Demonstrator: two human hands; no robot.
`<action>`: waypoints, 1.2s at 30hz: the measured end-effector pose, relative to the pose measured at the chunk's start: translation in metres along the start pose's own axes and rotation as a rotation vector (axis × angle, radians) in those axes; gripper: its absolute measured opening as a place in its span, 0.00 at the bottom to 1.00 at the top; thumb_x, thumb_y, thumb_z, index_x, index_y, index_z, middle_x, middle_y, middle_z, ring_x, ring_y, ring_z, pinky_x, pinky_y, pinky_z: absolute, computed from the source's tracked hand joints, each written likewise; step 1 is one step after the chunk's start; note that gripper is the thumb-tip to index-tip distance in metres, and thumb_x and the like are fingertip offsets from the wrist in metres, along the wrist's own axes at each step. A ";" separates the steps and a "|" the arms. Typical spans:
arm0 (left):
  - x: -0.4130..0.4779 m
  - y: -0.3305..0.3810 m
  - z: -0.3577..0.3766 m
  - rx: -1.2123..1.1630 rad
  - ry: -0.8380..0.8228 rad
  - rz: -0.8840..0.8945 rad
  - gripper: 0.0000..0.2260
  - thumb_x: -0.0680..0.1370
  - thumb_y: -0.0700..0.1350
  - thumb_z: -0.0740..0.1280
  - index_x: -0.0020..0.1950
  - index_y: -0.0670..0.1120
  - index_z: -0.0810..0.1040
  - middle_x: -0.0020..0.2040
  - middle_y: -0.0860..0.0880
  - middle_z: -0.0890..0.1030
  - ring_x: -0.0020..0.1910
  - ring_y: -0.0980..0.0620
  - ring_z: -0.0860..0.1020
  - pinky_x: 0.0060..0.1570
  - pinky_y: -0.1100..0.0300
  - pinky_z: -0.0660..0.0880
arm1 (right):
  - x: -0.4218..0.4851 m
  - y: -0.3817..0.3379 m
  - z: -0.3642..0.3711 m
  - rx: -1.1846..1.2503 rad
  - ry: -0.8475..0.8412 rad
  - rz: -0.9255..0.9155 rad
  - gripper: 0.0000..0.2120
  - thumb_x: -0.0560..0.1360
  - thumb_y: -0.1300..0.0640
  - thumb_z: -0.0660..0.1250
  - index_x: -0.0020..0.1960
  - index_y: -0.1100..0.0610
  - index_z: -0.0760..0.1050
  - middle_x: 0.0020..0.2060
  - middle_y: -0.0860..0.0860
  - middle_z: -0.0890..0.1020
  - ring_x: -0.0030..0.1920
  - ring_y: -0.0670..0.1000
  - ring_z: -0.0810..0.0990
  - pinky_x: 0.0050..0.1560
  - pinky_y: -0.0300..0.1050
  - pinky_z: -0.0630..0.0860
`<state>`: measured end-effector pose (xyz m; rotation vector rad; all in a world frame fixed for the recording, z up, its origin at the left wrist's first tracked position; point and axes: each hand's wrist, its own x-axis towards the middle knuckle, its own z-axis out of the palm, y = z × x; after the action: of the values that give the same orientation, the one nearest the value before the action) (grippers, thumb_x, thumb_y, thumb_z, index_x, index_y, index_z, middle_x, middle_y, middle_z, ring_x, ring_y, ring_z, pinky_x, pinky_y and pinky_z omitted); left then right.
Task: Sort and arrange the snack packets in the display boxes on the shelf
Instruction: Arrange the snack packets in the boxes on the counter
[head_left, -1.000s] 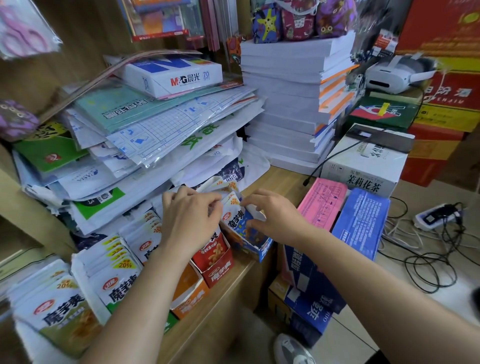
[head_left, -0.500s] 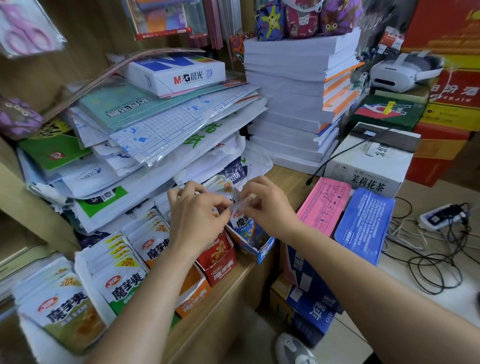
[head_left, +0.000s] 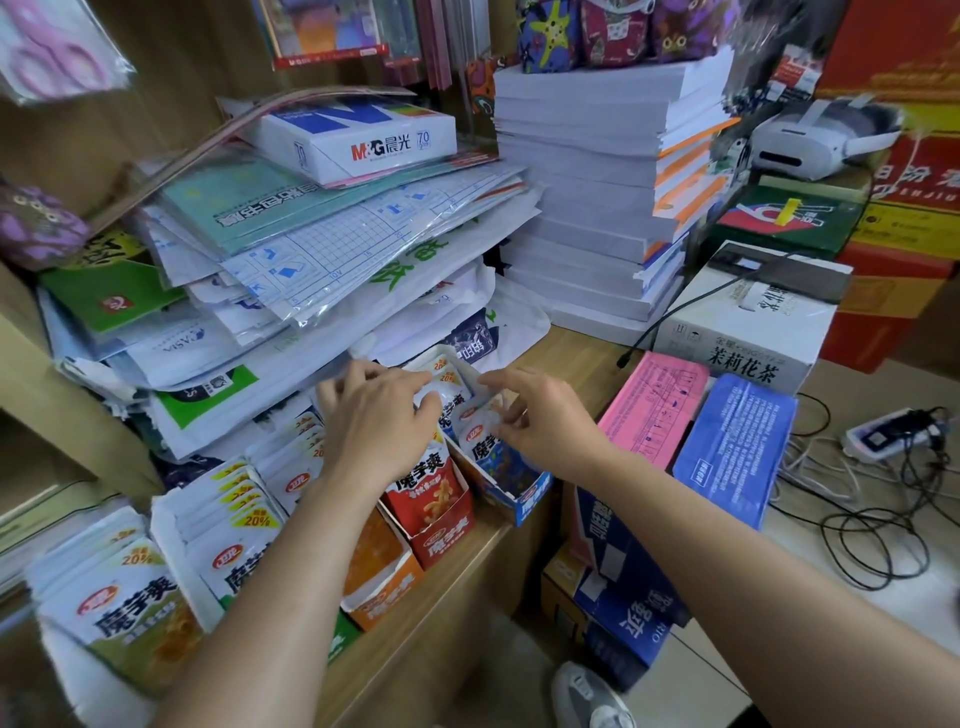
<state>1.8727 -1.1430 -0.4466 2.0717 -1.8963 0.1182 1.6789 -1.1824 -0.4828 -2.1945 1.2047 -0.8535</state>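
Observation:
A blue display box (head_left: 522, 501) stands on the wooden shelf (head_left: 571, 358) with several blue snack packets (head_left: 485, 449) upright in it. My left hand (head_left: 379, 415) lies over the packets at the box's left, its curled fingers holding their white tops. My right hand (head_left: 540, 418) is at the box's right side; thumb and fingers pinch the top edge of a front packet and the index finger points left. Left of the blue box stand a red display box (head_left: 449, 538) with red packets (head_left: 423, 491) and an orange display box (head_left: 387, 590).
More packet rows (head_left: 228, 540) and green packets (head_left: 124, 618) fill the shelf's left end. Stacked plastic-wrapped stationery (head_left: 311, 249) overhangs the boxes from behind. A tall paper stack (head_left: 587, 197) stands at the back right. Pink and blue cartons (head_left: 654, 410) and cables (head_left: 872, 525) lie to the right.
Half a second ago both hands pinched one packet together above the blue box. Now they have parted a little and the packet sits down among the others.

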 end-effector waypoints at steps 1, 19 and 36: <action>0.000 0.000 0.000 -0.003 -0.012 -0.001 0.19 0.82 0.57 0.56 0.71 0.57 0.75 0.65 0.55 0.79 0.66 0.51 0.66 0.59 0.49 0.57 | -0.001 0.000 0.000 -0.045 0.004 -0.005 0.31 0.72 0.61 0.75 0.72 0.50 0.70 0.64 0.47 0.75 0.48 0.45 0.78 0.52 0.41 0.78; 0.030 0.014 -0.027 0.164 -0.196 0.082 0.15 0.71 0.64 0.71 0.54 0.60 0.83 0.56 0.54 0.76 0.61 0.48 0.68 0.56 0.49 0.60 | -0.012 0.021 -0.010 -0.066 -0.304 0.249 0.18 0.74 0.50 0.75 0.62 0.51 0.78 0.45 0.48 0.84 0.40 0.46 0.82 0.44 0.49 0.83; 0.040 0.019 -0.029 0.037 -0.361 0.149 0.15 0.75 0.55 0.73 0.31 0.56 0.74 0.31 0.58 0.76 0.41 0.55 0.74 0.56 0.49 0.61 | 0.007 0.009 0.004 0.103 -0.035 0.119 0.33 0.65 0.51 0.82 0.65 0.49 0.71 0.50 0.46 0.74 0.45 0.47 0.77 0.43 0.44 0.75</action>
<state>1.8627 -1.1735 -0.4043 2.0835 -2.2731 -0.2022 1.6790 -1.1926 -0.4895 -2.0269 1.2331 -0.8066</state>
